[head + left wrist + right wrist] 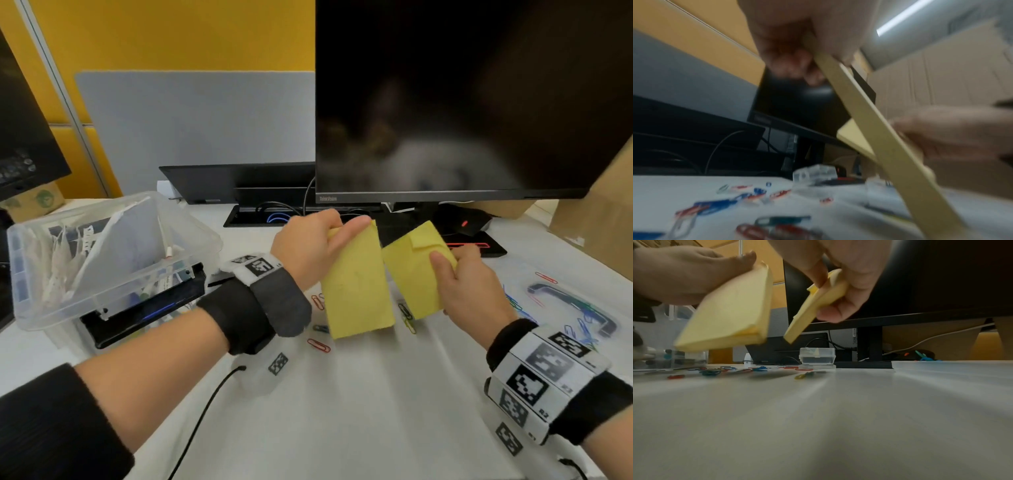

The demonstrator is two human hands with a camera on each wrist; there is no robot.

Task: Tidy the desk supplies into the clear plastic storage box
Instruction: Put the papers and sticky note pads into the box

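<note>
My left hand [315, 240] grips a thick yellow sticky-note pad [356, 291] by its top edge, held above the desk; the same pad [729, 313] shows tilted in the right wrist view. My right hand [469, 284] pinches a thinner yellow sticky-note pad [416, 270] with a curled top sheet, just right of the first. The two pads sit side by side with a narrow gap. The clear plastic storage box [202, 233] stands open at the left, with papers and pens inside.
Coloured paper clips [318, 344] lie scattered on the white desk under and around the pads. A small clear clip case [817, 357] stands near the monitor base. The box lid [575, 308] lies at the right. A large dark monitor [472, 102] rises behind, with a cardboard box [603, 219] beside it.
</note>
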